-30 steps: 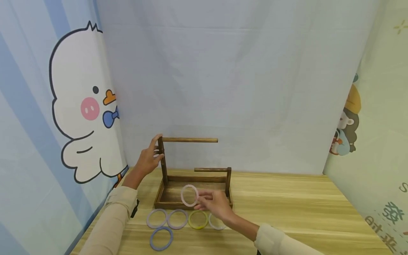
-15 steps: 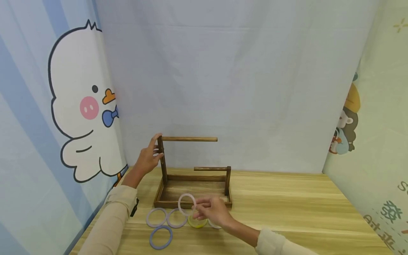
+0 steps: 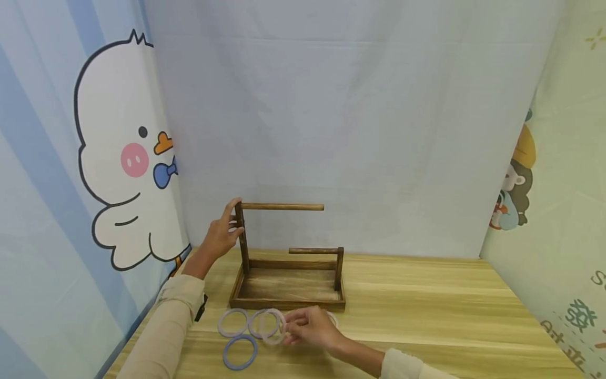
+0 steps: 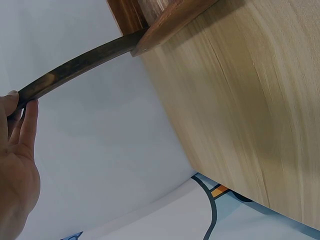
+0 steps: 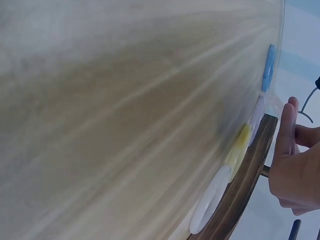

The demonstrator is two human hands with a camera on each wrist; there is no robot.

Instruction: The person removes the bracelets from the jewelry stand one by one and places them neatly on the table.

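Note:
My left hand [image 3: 220, 237] grips the top of the tall left post [image 4: 82, 64] of a dark wooden rack [image 3: 287, 305], thumb and fingers on either side. The rack has a tray base and two horizontal bars, one high, one low. In my right hand [image 3: 313, 327], a pale pink ring [image 3: 273, 343] is pinched at its right edge. It stands tilted in front of the rack and overlaps a lavender ring [image 3: 250, 322] in the head view. My right hand hides a yellow ring [image 5: 239, 147] there and covers most of a white ring [image 3: 334, 319].
Another lavender ring [image 3: 219, 322] lies at the left of the row along the tray's front, with a blue ring [image 3: 224, 355] nearer me. Wood-grain tabletop [image 3: 416, 305] extends right of the rack. A grey curtain [image 3: 369, 131] hangs behind, patterned cloths at both sides.
My right hand has lowered toward me with the pale pink ring, from in front of the tray to over the row of rings. The left hand keeps its place on the post.

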